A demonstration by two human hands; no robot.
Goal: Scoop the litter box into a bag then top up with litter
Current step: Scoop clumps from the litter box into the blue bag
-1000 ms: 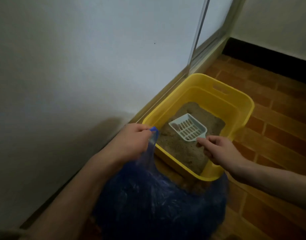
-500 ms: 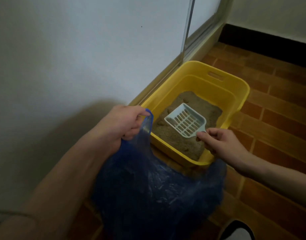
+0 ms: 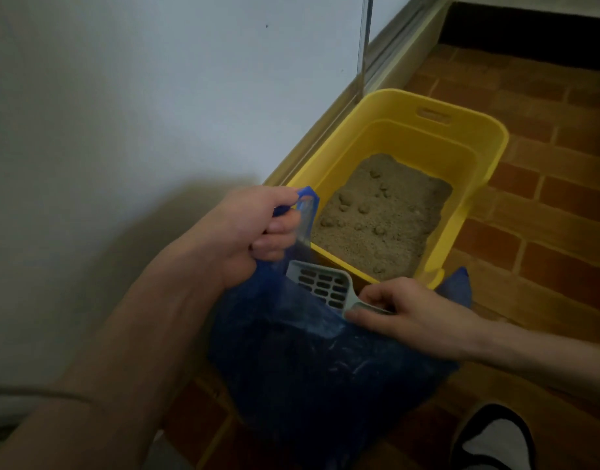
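A yellow litter box (image 3: 474, 128) stands on the floor against the wall, its sandy litter (image 3: 386, 218) dotted with several small clumps. In front of it hangs a dark blue plastic bag (image 3: 312, 368). My left hand (image 3: 251, 232) grips the bag's rim and holds the mouth up by the box's near left corner. My right hand (image 3: 403, 310) pinches the handle of a pale slotted scoop (image 3: 320, 288). The scoop's head sits inside the bag's mouth, tilted downward. I cannot tell what lies in the scoop.
A white wall runs along the left, meeting a sliding-door frame (image 3: 366, 39) behind the box. Red-brown brick floor tiles (image 3: 556, 205) spread to the right. A black and white shoe (image 3: 495, 439) shows at the bottom right.
My right hand has carried the scoop out of the litter box, toward me, into the bag's mouth. My left hand kept hold of the bag's rim.
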